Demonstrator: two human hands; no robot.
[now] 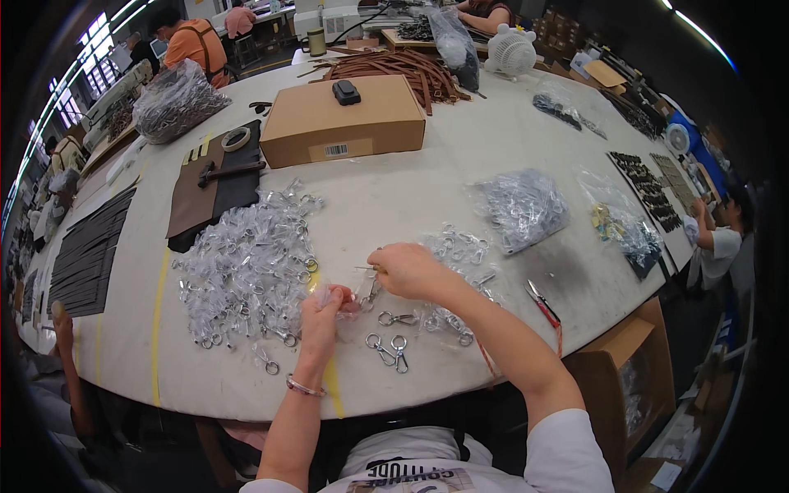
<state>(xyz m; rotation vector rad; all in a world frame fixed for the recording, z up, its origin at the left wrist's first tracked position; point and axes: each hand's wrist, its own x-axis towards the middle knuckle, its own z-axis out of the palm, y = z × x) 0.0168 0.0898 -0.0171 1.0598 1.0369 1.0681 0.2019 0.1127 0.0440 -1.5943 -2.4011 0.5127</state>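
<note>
My left hand (322, 311) pinches a small clear plastic bag (349, 306) just above the table. My right hand (404, 269) is closed close beside it, with a thin metallic piece poking out past the fingers; what that piece belongs to is hidden. Left of my hands spreads a heap of bagged metal snap hooks (246, 267). Below my right hand lie a few bare silver snap hooks (400, 353). More bagged hooks (456, 246) sit beyond and beneath my right forearm.
Red-handled scissors (542, 306) lie at the right, near a big clear bag (522, 209). A cardboard box (345, 123) stands at the back, with brown straps (394, 70) behind. A hammer (230, 171) rests on dark sheets. Another person (715, 234) works at the right.
</note>
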